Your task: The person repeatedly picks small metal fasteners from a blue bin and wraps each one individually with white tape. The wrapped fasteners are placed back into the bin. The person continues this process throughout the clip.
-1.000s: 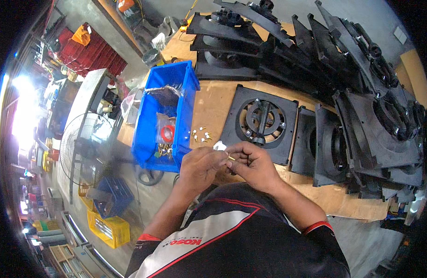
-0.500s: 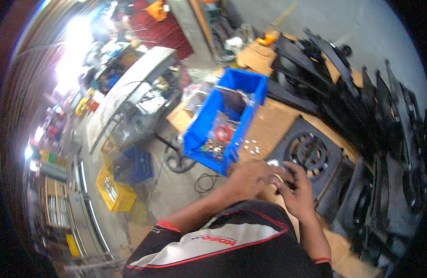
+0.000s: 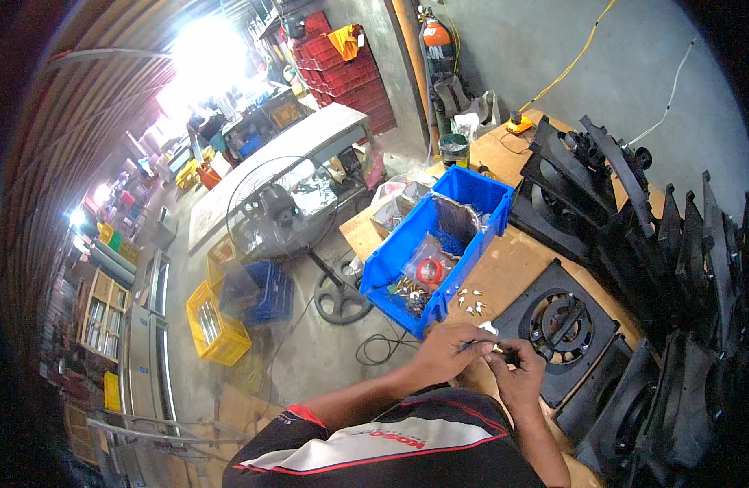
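Observation:
My left hand (image 3: 449,355) and my right hand (image 3: 518,377) meet close together in front of my body, over the near edge of the wooden workbench. Both have their fingers pinched. A small white piece (image 3: 488,328) shows at the left fingertips. Between the hands a small brass-coloured piece (image 3: 496,349) glints at the right fingertips; its exact kind cannot be made out. Just beyond the hands lies a black square fan shroud (image 3: 513,313) with a round hub. Several small white-and-brass pieces (image 3: 472,301) are scattered on the wood beside the blue bin.
A long blue bin (image 3: 376,272) holds loose brass parts, a bag and a red ring. Black shrouds (image 3: 675,285) stand in a row on the right. Left of the bench are a pedestal fan (image 3: 278,207), a yellow crate (image 3: 228,351) and a cable (image 3: 383,340) on the floor.
The view has swung, so the bench and bin sit lower and farther right in the picture. The hands remain together, and the brass piece now shows more clearly between them.

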Available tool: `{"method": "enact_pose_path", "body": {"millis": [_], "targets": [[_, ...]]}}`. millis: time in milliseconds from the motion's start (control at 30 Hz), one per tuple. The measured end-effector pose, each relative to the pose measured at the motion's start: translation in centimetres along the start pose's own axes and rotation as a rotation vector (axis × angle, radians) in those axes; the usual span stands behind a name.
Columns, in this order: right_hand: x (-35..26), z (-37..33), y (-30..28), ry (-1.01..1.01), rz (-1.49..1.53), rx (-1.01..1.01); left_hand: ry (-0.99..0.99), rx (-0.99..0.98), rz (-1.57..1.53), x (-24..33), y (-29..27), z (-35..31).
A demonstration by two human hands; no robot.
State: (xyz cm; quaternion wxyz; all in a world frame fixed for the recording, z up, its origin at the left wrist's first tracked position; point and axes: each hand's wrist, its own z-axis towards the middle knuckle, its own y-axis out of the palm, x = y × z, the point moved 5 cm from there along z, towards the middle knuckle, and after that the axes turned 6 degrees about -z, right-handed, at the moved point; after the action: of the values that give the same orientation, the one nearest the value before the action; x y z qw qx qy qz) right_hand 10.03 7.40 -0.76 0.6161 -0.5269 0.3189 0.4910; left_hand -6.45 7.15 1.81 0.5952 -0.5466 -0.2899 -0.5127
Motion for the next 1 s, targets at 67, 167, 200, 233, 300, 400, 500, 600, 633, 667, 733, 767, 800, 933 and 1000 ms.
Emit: {"method": "enact_pose_path", "body": {"millis": [67, 167, 200, 233, 300, 400, 500, 600, 633, 667, 733, 767, 800, 933, 1000], "targets": [[-0.4, 0.3, -0.2, -0.057, -0.063, -0.028, -0.124, 0.015, -0.122, -1.0, 0.4, -0.5], [0.0, 0.6, 0.0, -0.097, -0.11, -0.099, -0.267, -0.017, -0.192, -2.3, 0.4, -1.0], [-0.1, 0.6, 0.1, -0.124, -0.128, -0.101, -0.307, -0.037, -0.198, -2.5, 0.4, -1.2], [-0.3, 0.5, 0.3, -0.151, -0.147, -0.104, -0.329, -0.028, -0.23, -2.4, 0.3, -1.5], [-0.3, 0.4, 0.2, -0.159, -0.2, -0.096, -0.359, -0.028, -0.304, -2.1, 0.7, -1.6], [0.1, 0.0, -0.4, -0.174, -0.15, -0.052, -0.48, -0.02, -0.532, -1.9, 1.8, -1.6], [0.3, 0.4, -1.1, -0.143, -0.078, -0.075, -0.421, -0.032, -0.445, -1.7, 2.5, -0.7], [-0.9, 1.3, -1.1, -0.127, -0.001, -0.124, -0.266, 0.088, -0.25, -1.5, 1.3, -0.7], [-0.7, 1.3, -1.0, -0.134, -0.014, -0.13, -0.336, 0.113, -0.283, -1.5, 1.5, -0.8], [-0.4, 1.4, -1.1, -0.154, -0.033, -0.133, -0.396, 0.139, -0.311, -1.0, 1.6, -0.6], [-0.8, 1.4, -1.5, -0.172, 0.089, -0.113, -0.34, 0.199, -0.225, 1.2, 1.7, -0.4], [-0.8, 1.7, -1.8, -0.19, 0.125, -0.076, -0.318, 0.197, -0.226, 2.0, 2.0, 0.3], [-0.6, 1.9, -2.1, -0.211, 0.161, -0.042, -0.295, 0.201, -0.228, 2.7, 2.4, 0.6], [-0.4, 1.9, -3.2, -0.188, 0.227, 0.015, -0.164, 0.158, -0.2, 4.2, 3.0, 1.2], [-0.5, 1.7, -3.6, -0.209, 0.276, 0.07, -0.142, 0.094, -0.075, 4.5, 2.8, 1.3]]}}
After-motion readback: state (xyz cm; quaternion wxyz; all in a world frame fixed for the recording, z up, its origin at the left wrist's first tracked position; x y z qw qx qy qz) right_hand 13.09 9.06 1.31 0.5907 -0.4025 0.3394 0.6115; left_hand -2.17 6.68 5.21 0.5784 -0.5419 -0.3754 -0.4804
